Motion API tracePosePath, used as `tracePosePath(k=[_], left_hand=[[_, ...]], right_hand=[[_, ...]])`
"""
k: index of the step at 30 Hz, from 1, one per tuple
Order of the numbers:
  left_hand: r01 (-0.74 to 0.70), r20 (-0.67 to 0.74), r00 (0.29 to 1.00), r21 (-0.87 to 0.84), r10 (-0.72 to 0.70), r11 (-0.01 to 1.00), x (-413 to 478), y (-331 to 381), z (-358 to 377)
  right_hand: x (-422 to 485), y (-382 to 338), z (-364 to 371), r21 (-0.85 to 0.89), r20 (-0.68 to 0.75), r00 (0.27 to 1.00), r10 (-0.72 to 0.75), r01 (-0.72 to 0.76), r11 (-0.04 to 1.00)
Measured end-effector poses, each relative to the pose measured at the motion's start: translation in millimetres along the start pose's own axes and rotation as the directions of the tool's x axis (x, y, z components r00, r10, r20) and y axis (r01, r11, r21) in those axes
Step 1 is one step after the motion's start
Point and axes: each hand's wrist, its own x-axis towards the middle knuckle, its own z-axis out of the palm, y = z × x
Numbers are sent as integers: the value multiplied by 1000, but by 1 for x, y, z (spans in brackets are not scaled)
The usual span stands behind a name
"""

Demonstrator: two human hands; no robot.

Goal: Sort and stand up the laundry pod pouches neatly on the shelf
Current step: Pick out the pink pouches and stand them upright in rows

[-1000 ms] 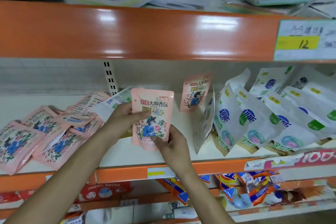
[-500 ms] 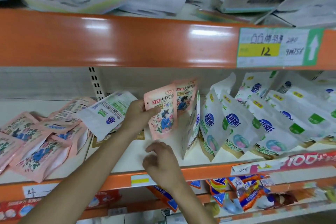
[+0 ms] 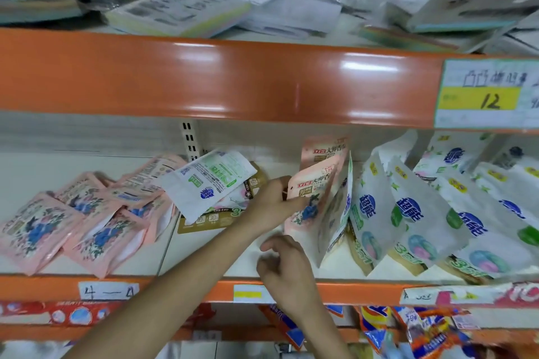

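1. Head view: the left hand [image 3: 274, 204] grips a pink pouch [image 3: 313, 198], glossy, with blue flower print and red lettering. It stands upright mid-shelf [image 3: 204, 256], against the white pouches [image 3: 414, 213].
2. The right hand [image 3: 287, 268] hovers below, fingers loosely curled, holding nothing.

The scene is lit evenly and brightly from overhead. White glare patches are thrown on the glossy orange beam [image 3: 262, 79]. Soft shade is cast beneath it. The right hand [image 3: 287, 268] and the upper-shelf packets [image 3: 180, 11] are smeared by motion blur, and straight edges are bowed by the lens.
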Motion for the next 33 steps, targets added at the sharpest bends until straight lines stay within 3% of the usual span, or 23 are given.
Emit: tracePosePath(k=[5, 13, 17, 19, 21, 23, 26, 29, 33], left_hand=[[16, 69, 997, 34, -18, 999, -8, -5, -1], [42, 108, 994, -88, -32, 995, -9, -10, -17], [-68, 135, 988, -80, 78, 994, -21, -15, -43], [-141, 33, 989, -140, 147, 980, -26, -17, -59], [-172, -171, 974, -140, 147, 975, -28, -19, -77], [-147, -345, 926, 51, 155, 988, -22, -28, -97], [-3, -406, 900, 357, 158, 934, -14, -54, -127], [100, -493, 856, 450, 154, 887, -17, -81, -151], [345, -527, 849, 521, -24, 780, -25, -117, -176]], right_hand=[[0, 0, 0, -18, 0, 1000, -3, 3, 1000], [-1, 1, -1, -46, -1, 1000, -22, 22, 999], [-2, 0, -2, -25, 3, 1000, -21, 21, 999], [-1, 0, -2, -26, 6, 1000, -21, 21, 999], [-1, 0, -3, -45, 11, 1000, -28, 28, 999], [-1, 1, -3, -55, 16, 999, -36, 37, 998], [-1, 0, -2, -47, 26, 999, -30, 31, 998], [-1, 0, -2, -20, 16, 1000, -24, 24, 1000], [0, -2, -2, -33, 29, 999, -19, 20, 999]])
